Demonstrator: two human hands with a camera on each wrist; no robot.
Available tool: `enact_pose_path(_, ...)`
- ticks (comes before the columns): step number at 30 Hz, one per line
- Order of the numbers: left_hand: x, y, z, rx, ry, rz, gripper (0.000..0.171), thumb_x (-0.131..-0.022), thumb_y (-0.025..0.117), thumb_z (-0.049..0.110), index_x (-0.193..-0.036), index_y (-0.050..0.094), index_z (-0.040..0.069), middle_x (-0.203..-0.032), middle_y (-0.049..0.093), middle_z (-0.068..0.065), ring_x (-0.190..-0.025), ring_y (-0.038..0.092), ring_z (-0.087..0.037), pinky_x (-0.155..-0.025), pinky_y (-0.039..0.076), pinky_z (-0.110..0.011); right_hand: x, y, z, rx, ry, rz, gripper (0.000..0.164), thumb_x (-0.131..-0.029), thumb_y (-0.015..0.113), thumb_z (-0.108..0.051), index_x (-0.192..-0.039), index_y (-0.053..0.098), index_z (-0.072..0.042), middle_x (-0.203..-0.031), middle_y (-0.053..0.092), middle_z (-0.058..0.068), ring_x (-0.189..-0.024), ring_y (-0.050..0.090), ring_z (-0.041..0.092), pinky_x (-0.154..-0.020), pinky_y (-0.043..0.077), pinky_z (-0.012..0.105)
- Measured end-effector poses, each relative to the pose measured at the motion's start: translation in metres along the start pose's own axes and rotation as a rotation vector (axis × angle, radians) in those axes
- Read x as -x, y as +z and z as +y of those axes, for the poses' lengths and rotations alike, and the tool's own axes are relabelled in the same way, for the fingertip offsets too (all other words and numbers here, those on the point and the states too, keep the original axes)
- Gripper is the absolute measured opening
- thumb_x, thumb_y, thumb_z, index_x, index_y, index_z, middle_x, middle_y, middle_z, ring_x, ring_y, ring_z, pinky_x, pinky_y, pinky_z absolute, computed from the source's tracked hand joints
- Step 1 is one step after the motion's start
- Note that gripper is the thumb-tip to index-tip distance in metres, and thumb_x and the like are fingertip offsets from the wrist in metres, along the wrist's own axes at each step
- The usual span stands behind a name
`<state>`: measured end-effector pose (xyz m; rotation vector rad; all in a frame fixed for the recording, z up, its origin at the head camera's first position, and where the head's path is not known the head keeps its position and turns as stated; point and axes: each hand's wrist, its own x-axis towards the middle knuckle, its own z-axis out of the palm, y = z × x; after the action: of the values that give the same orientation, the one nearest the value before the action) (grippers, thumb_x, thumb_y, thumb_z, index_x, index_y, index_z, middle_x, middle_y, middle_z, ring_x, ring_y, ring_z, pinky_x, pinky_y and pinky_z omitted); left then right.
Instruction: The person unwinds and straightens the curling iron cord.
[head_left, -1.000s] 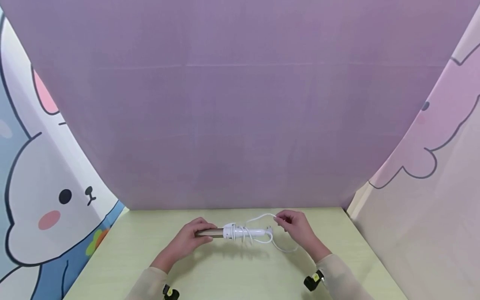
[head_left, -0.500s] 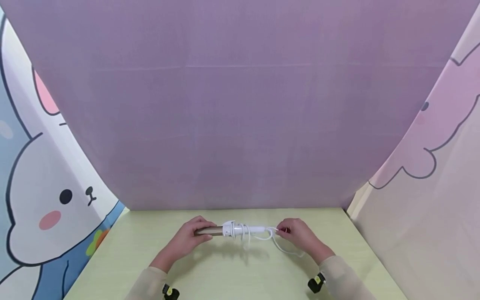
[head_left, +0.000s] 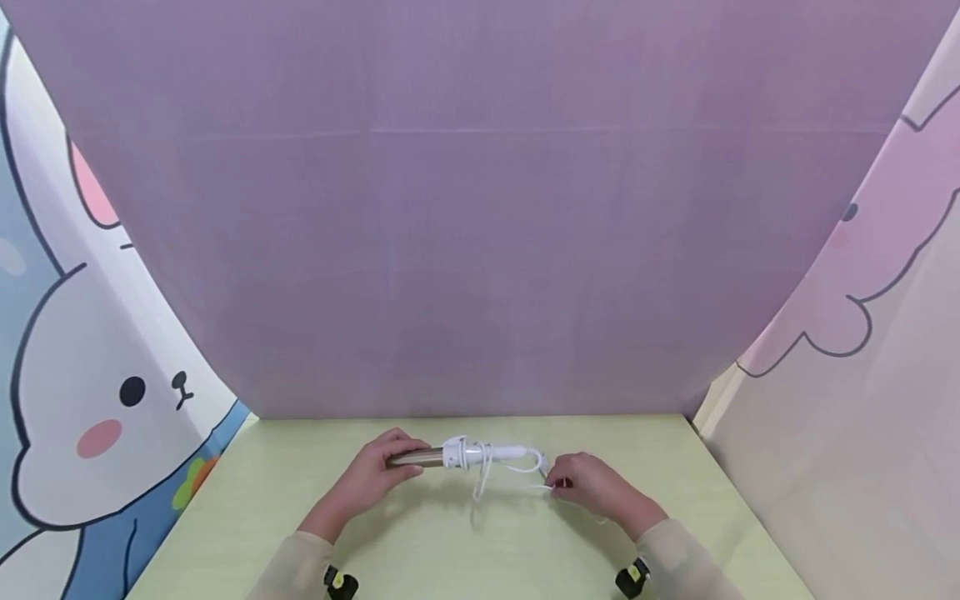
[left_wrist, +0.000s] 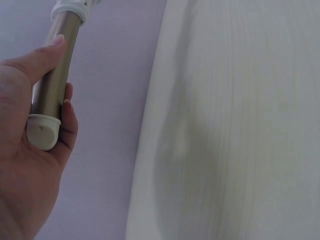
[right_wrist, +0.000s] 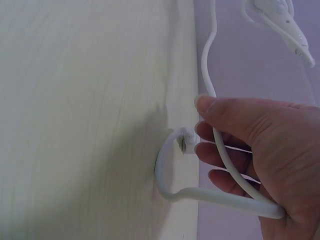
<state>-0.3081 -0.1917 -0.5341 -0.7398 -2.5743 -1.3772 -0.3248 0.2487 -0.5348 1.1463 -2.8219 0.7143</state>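
Note:
A curling iron [head_left: 453,452] with a bronze barrel and a white handle is held level above the table [head_left: 450,558]. Around the barrel, my left hand [head_left: 375,468] curls its thumb and fingers; the white end cap [left_wrist: 43,135] shows near the palm in the left wrist view. White cord [right_wrist: 207,60] is wound loosely round the handle, with a loop hanging below it. My right hand [head_left: 592,483] pinches the cord off the handle's end. In the right wrist view the cord's free part bends round in front of the palm to what looks like a plug [right_wrist: 188,141], partly blurred.
A purple cloth backdrop [head_left: 480,250] rises behind the table's far edge. Cartoon-printed cloth [head_left: 82,400] stands on the left and a pale pink printed cloth [head_left: 862,400] on the right.
My right hand has come down and toward me with the cord, from above the handle's level to below it. A cord loop hangs lower under the handle. The left hand keeps its grip.

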Motion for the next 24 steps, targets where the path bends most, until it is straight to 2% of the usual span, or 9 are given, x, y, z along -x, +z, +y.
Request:
enact_pose_path(8, -0.001, -0.001, -0.004, 0.035, -0.015, -0.004, 0.035, -0.100, 0.085, 0.020, -0.134, 0.079, 0.026, -0.124, 0.070, -0.012, -0.099, 0.064, -0.016, -0.086, 0.054, -0.030, 0.003, -0.003, -0.009, -0.276, -0.004, -0.054, 0.008, -0.097, 0.084, -0.004, -0.105, 0.085, -0.006, -0.094, 0.073, -0.009, -0.081, 0.064, 0.003, -0.070, 0.058, 0.026)
enact_pose_path(11, -0.002, -0.001, -0.005, 0.033, -0.014, -0.001, 0.036, -0.100, 0.085, 0.020, -0.135, 0.079, 0.026, -0.123, 0.070, -0.008, -0.100, 0.064, -0.017, -0.086, 0.055, -0.030, 0.004, -0.004, -0.013, -0.361, 0.001, -0.085, 0.008, -0.098, 0.083, -0.003, -0.105, 0.086, -0.005, -0.093, 0.073, -0.007, -0.080, 0.065, 0.004, -0.069, 0.057, 0.024)
enact_pose_path(16, -0.002, -0.002, -0.005, 0.033, -0.014, 0.007, 0.037, -0.100, 0.085, 0.018, -0.136, 0.079, 0.021, -0.122, 0.070, -0.002, -0.100, 0.064, -0.016, -0.086, 0.055, -0.030, 0.004, -0.006, -0.018, -0.447, -0.019, -0.115, 0.007, -0.099, 0.082, -0.003, -0.105, 0.086, -0.004, -0.092, 0.075, -0.005, -0.079, 0.063, 0.003, -0.068, 0.054, 0.022)
enact_pose_path(20, -0.002, 0.000, -0.004, 0.037, 0.000, 0.009, 0.036, -0.100, 0.085, 0.018, -0.136, 0.078, 0.015, -0.123, 0.070, -0.008, -0.099, 0.063, -0.016, -0.085, 0.054, -0.030, 0.004, -0.008, -0.022, -0.515, -0.079, -0.107, 0.009, -0.099, 0.080, 0.001, -0.106, 0.085, -0.001, -0.096, 0.077, -0.002, -0.082, 0.063, 0.004, -0.071, 0.054, 0.022)
enact_pose_path(24, -0.001, 0.001, -0.004, 0.041, 0.008, 0.011, 0.036, -0.100, 0.085, 0.018, -0.135, 0.079, 0.015, -0.122, 0.069, -0.013, -0.098, 0.062, -0.017, -0.084, 0.054, -0.029, 0.005, -0.010, -0.024, -0.564, -0.106, -0.074, 0.017, -0.099, 0.078, 0.006, -0.107, 0.086, -0.007, -0.100, 0.078, 0.000, -0.086, 0.065, 0.004, -0.075, 0.055, 0.023)
